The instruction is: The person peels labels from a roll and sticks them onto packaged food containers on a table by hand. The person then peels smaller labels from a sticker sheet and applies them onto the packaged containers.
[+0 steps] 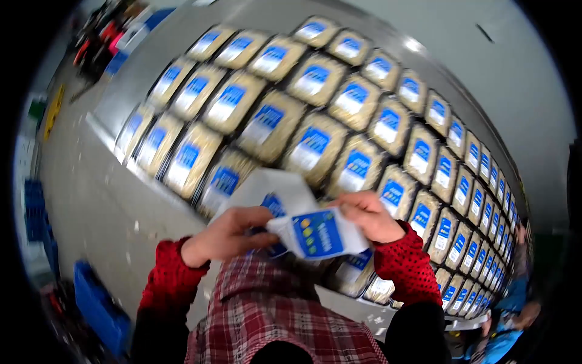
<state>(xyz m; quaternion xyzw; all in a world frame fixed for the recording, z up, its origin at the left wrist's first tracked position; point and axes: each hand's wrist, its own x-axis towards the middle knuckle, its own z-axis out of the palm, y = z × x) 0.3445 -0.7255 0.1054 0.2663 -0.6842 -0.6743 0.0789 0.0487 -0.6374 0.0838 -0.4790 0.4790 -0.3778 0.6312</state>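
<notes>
A strip of blue-and-white labels (318, 233) is stretched between my two hands, its white backing (267, 185) looping up behind them. My left hand (227, 236) is closed on the left part of the strip, thumb and fingers pinched together. At the strip's upper right edge, my right hand (371, 215) pinches the paper; whether a label is peeled from the backing I cannot tell. Just beyond and below the hands lie packed trays (315, 145) of pale, shredded-looking food, bearing similar blue-and-white labels. The strip and my hands hide some of these trays.
Rows of labelled trays cover much of the steel table (142, 57), whose near edge runs close to my body. Another person in blue (509, 340) is at the table's right end. A blue object (102, 306) stands on the floor at lower left.
</notes>
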